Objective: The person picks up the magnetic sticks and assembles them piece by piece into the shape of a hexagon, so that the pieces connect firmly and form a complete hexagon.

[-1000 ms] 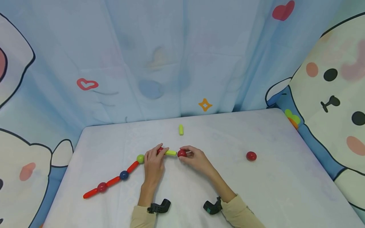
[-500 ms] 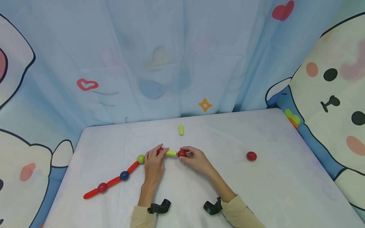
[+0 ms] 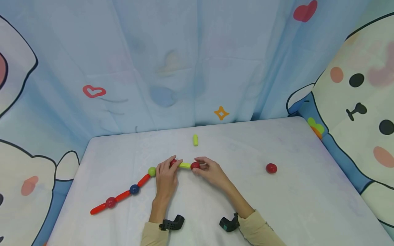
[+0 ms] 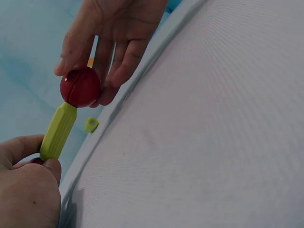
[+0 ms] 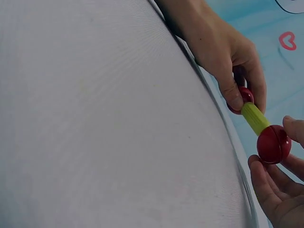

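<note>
In the head view my left hand (image 3: 165, 177) grips a red ball (image 3: 173, 163) near the middle of the table. A yellow-green rod (image 3: 185, 165) sticks out from this ball to the right. My right hand (image 3: 214, 174) pinches another red ball (image 3: 195, 165) between thumb and fingers, and that ball touches the rod's free end. Both wrist views show the rod (image 4: 59, 130) running between the two balls. Left of my left hand lies a chain of red rods (image 3: 122, 195), a dark red ball (image 3: 110, 202), a blue ball (image 3: 134, 189) and a green ball (image 3: 152, 171); the hand hides what follows the green ball.
A loose yellow-green rod (image 3: 195, 140) lies near the back of the white table (image 3: 240, 143). One more red ball (image 3: 271, 168) sits to the right. Behind the table hangs a blue printed curtain (image 3: 172, 68).
My right hand has brought its red ball slightly left, and the small gap between ball and rod has closed. My left hand has stayed in place.
</note>
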`<act>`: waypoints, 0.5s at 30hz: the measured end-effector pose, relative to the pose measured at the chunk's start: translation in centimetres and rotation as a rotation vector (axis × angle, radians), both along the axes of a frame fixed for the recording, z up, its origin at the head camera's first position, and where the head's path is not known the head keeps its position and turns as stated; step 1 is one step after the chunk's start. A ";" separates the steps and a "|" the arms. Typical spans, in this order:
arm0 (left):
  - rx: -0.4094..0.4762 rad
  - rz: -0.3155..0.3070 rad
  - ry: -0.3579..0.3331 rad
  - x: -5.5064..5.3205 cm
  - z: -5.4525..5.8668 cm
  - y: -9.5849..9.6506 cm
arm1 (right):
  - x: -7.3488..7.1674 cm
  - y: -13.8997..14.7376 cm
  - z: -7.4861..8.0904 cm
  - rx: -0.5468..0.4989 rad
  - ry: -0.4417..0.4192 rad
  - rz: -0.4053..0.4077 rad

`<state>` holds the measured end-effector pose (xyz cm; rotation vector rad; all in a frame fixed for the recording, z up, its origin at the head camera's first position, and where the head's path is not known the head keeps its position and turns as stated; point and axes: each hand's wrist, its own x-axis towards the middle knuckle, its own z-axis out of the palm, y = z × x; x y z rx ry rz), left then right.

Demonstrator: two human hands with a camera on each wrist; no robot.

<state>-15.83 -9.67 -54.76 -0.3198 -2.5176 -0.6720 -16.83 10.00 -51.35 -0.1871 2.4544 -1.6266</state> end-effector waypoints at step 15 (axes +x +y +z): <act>0.037 0.185 -0.042 -0.1 -0.2 -0.3 | -0.5 0.3 -0.7 0.029 -0.070 -0.043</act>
